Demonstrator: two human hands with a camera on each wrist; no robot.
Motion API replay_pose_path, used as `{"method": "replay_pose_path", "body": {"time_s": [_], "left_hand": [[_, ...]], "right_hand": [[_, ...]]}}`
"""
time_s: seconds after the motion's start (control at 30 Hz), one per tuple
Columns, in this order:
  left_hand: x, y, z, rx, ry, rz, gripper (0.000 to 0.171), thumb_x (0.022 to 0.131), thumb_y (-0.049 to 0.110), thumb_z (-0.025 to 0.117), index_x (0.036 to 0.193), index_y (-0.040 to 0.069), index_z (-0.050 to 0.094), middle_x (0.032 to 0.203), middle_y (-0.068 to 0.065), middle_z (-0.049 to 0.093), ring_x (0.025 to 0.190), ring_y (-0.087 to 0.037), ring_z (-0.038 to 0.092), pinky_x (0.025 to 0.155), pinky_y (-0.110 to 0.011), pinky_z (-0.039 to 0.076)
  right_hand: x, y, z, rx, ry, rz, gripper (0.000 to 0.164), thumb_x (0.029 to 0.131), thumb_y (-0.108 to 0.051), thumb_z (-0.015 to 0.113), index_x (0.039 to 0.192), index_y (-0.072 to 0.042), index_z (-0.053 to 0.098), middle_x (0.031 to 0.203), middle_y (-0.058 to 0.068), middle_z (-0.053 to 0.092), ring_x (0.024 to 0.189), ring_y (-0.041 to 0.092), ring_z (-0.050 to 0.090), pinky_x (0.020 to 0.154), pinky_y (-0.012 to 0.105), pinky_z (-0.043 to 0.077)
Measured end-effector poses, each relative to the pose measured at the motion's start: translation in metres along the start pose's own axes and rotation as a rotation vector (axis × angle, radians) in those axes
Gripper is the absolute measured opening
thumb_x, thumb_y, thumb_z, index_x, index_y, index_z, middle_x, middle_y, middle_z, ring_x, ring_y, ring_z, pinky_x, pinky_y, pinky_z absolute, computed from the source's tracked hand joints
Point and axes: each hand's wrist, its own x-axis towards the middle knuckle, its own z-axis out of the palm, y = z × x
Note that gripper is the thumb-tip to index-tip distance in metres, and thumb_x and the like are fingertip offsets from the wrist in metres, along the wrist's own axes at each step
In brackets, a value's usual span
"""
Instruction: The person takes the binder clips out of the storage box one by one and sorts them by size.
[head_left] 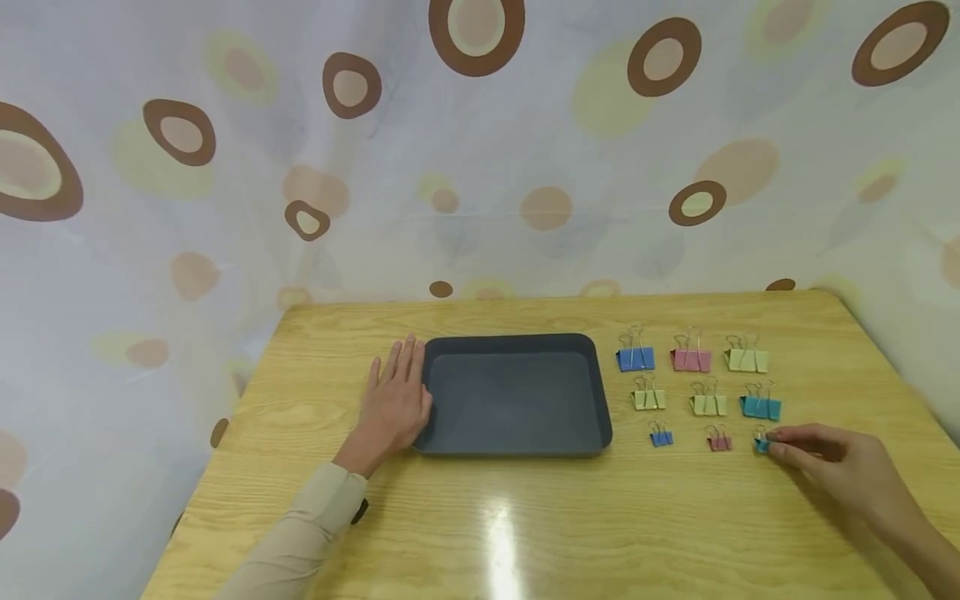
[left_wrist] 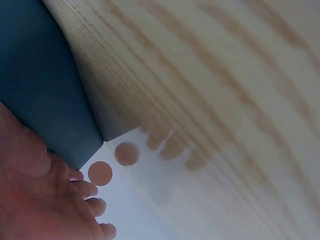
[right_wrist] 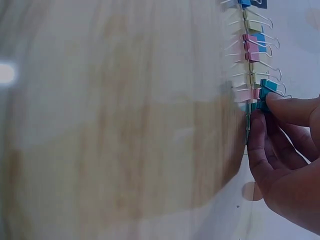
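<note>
My left hand point(head_left: 393, 400) lies with straight fingers along the left rim of a dark grey rectangular tray point(head_left: 513, 454), its thumb at the tray's edge. The left wrist view shows the same palm point(left_wrist: 45, 205) beside the tray's dark wall point(left_wrist: 45, 85). At the right, my right hand point(head_left: 855, 475) pinches a small teal binder clip point(head_left: 762, 444) between thumb and fingers, at the table surface. Beside it in the front row stand a small pink binder clip point(head_left: 719, 440) and a small blue binder clip point(head_left: 662, 436).
Behind the small clips is a row of medium ones: two yellow, such as the left one point(head_left: 648, 397), and a teal one point(head_left: 761, 407). Farther back stand larger blue point(head_left: 636, 358), pink point(head_left: 691, 359) and pale yellow point(head_left: 747, 360) clips. A patterned curtain point(head_left: 480, 167) borders the wooden table point(head_left: 450, 533).
</note>
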Motion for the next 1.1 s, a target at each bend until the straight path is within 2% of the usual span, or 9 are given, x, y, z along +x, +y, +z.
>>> {"method": "replay_pose_path", "body": {"time_s": [0.23,0.43,0.6,0.7,0.8,0.9,0.93,1.1], "left_hand": [[0.000,0.001,-0.001,-0.014,0.012,-0.005,0.065,0.108,0.022,0.036,0.164,0.000,0.013,0.171,-0.018,0.011,0.157,-0.036,0.010,0.123,-0.059,0.012],[-0.003,0.001,0.000,-0.012,-0.011,-0.016,0.066,0.108,0.023,0.035,0.164,0.000,0.010,0.171,-0.018,0.009,0.157,-0.036,0.007,0.123,-0.059,0.010],[-0.005,0.000,0.000,-0.013,-0.004,-0.020,0.065,0.108,0.023,0.035,0.164,0.001,0.010,0.171,-0.017,0.009,0.157,-0.036,0.008,0.123,-0.058,0.010],[-0.005,0.001,0.000,-0.017,0.003,-0.019,0.065,0.108,0.023,0.034,0.164,0.001,0.010,0.171,-0.017,0.009,0.157,-0.036,0.009,0.123,-0.058,0.010],[-0.004,0.001,0.001,-0.036,0.008,-0.017,0.065,0.108,0.023,0.035,0.164,0.000,0.012,0.171,-0.017,0.009,0.157,-0.036,0.009,0.123,-0.059,0.010],[-0.004,-0.001,0.001,-0.051,0.014,-0.011,0.064,0.109,0.024,0.036,0.164,-0.001,0.014,0.170,-0.019,0.011,0.156,-0.037,0.011,0.123,-0.060,0.012],[-0.004,-0.002,0.001,-0.060,0.011,-0.009,0.064,0.109,0.024,0.035,0.164,-0.001,0.014,0.170,-0.018,0.011,0.156,-0.037,0.011,0.123,-0.060,0.012],[-0.003,-0.008,0.005,-0.160,-0.009,0.008,0.063,0.111,0.031,0.028,0.164,0.001,0.011,0.171,-0.019,0.009,0.157,-0.038,0.008,0.123,-0.061,0.010]], "right_hand": [[0.006,0.003,-0.003,-0.040,-0.022,-0.026,0.019,0.092,-0.017,0.079,0.102,0.000,0.078,0.090,-0.024,0.070,0.080,-0.015,0.060,0.064,0.011,0.051],[0.010,0.006,-0.003,-0.108,-0.040,-0.042,0.018,0.092,-0.017,0.079,0.101,-0.002,0.077,0.090,-0.010,0.074,0.079,-0.018,0.054,0.063,0.012,0.051],[0.010,0.006,-0.004,-0.110,-0.047,-0.014,0.025,0.093,-0.021,0.078,0.108,0.000,0.076,0.092,-0.012,0.074,0.079,-0.018,0.054,0.063,0.013,0.051],[0.009,0.003,-0.006,-0.115,-0.015,0.005,0.030,0.096,-0.025,0.075,0.112,0.000,0.075,0.096,-0.010,0.074,0.078,-0.019,0.054,0.060,0.015,0.051],[0.008,-0.002,-0.009,-0.073,0.053,-0.004,0.033,0.097,-0.025,0.073,0.117,0.001,0.073,0.097,-0.022,0.069,0.078,-0.020,0.056,0.059,0.014,0.051],[0.008,-0.009,-0.007,0.002,0.121,-0.061,0.032,0.097,-0.020,0.073,0.119,0.004,0.070,0.099,-0.036,0.061,0.081,-0.020,0.059,0.063,0.009,0.051],[0.009,-0.013,-0.006,0.024,0.137,-0.081,0.032,0.097,-0.019,0.073,0.119,0.004,0.070,0.100,-0.038,0.060,0.083,-0.020,0.059,0.066,0.007,0.050],[0.018,-0.035,0.003,0.079,0.161,-0.173,0.030,0.097,-0.012,0.072,0.121,0.006,0.068,0.105,-0.032,0.064,0.093,-0.019,0.058,0.074,0.004,0.048]]}}
